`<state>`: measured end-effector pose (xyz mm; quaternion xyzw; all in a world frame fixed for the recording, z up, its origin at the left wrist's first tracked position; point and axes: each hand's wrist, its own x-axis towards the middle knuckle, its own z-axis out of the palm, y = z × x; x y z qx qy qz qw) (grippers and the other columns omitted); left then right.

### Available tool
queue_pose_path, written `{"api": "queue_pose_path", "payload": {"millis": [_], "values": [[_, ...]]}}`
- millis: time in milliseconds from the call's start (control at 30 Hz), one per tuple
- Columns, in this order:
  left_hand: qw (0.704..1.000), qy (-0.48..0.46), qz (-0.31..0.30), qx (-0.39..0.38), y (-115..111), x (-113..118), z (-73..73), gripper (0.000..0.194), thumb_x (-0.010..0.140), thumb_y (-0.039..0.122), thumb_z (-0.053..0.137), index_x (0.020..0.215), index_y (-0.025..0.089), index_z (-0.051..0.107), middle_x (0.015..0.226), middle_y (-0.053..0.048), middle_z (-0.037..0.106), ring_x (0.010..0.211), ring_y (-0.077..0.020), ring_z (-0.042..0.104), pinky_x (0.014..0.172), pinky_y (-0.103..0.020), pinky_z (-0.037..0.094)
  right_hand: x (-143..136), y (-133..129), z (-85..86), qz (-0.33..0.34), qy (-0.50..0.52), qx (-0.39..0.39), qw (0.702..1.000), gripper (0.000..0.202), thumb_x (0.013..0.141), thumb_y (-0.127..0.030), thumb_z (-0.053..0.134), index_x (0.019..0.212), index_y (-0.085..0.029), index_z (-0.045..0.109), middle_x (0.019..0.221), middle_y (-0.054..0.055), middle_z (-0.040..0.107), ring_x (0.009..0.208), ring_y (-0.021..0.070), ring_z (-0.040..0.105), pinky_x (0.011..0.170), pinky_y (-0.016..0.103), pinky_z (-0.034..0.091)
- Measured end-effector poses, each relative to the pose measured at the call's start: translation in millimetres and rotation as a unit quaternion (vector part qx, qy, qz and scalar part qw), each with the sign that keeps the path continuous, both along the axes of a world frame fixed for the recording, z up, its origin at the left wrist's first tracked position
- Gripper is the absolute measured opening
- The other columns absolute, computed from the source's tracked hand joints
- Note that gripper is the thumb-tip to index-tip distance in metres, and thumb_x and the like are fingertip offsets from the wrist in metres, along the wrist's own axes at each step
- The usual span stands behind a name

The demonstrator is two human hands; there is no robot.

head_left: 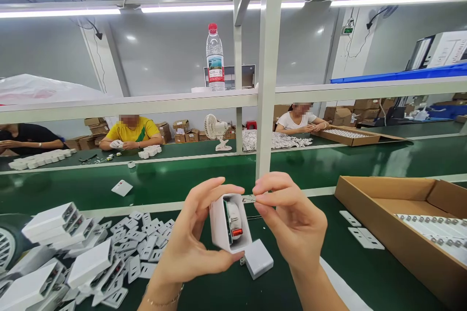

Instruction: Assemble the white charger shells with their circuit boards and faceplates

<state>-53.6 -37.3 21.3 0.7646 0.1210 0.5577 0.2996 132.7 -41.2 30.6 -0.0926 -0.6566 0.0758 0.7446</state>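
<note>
My left hand (199, 233) grips a white plastic housing (218, 226) by its top and bottom edges. Its open end faces me and shows a green circuit board and a white part with a red-orange piece (237, 232). Beside its upper right edge, my right hand (292, 218) pinches a small, thin metallic piece (248, 198) between thumb and fingers; its exact kind is too small to make out. Just below the held housing, a white box-shaped casing (260, 258) lies on the green work surface.
Left are stacked white housings (91, 262) and a heap of flat white plates (148, 240). A cardboard box (394, 248) holding rows of white parts stands right, near loose plates (365, 237). A metal post (269, 68) rises ahead. Co-workers (133, 131) sit beyond the green conveyor (189, 175).
</note>
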Motion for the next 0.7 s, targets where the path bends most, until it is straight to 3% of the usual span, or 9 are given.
{"api": "queue_pose_path", "payload": {"millis": [333,433,500,567,700], "values": [[0.996,0.006,0.027,0.085,-0.4,-2.5,3.9,0.069,0.087,0.006,0.076,0.143,0.035,0.051,0.135,-0.003,0.065,0.136,-0.0218,0.055,0.114,-0.033,0.051,1.9,-6.9,2.5,-0.03,-0.063,0.037,0.997,0.032,0.086,0.006,0.067,0.101,-0.022,0.072,0.1,0.001,0.07,0.096,0.0173,0.061,0.09,0.035,0.051],[0.996,0.015,0.037,0.085,-0.7,-5.2,2.4,0.069,0.087,0.006,0.076,0.144,0.035,0.051,0.137,-0.005,0.063,0.136,-0.0237,0.054,0.113,-0.034,0.051,1.5,-6.0,2.3,-0.032,-0.06,0.035,0.997,0.033,0.087,0.006,0.067,0.102,-0.023,0.072,0.101,0.001,0.07,0.096,0.0172,0.061,0.09,0.034,0.051],[0.997,0.015,0.034,0.063,0.8,-5.2,1.0,0.069,0.088,0.012,0.078,0.146,0.034,0.05,0.14,-0.007,0.061,0.133,-0.0251,0.056,0.108,-0.033,0.053,1.1,-3.2,1.6,-0.032,-0.048,0.026,0.998,0.032,0.087,0.005,0.067,0.101,-0.024,0.073,0.099,0.001,0.07,0.096,0.0172,0.061,0.089,0.034,0.051],[1.0,-0.015,-0.008,0.023,5.5,-1.2,-0.2,0.066,0.091,0.028,0.078,0.149,0.035,0.049,0.138,-0.009,0.06,0.12,-0.0252,0.062,0.1,-0.034,0.056,0.6,2.5,-0.1,-0.03,-0.023,0.011,0.999,0.03,0.088,0.003,0.068,0.099,-0.025,0.073,0.097,0.0,0.069,0.095,0.0172,0.061,0.087,0.034,0.051],[0.97,-0.145,-0.114,-0.157,25.4,17.5,-2.6,0.065,0.084,0.051,0.078,0.143,0.032,0.058,0.123,-0.008,0.062,0.085,-0.021,0.067,0.071,-0.033,0.059,0.0,22.2,-6.6,-0.038,0.037,-0.034,0.998,0.024,0.09,-0.004,0.07,0.093,-0.027,0.074,0.093,0.0,0.068,0.093,0.0167,0.062,0.083,0.032,0.053]]}}
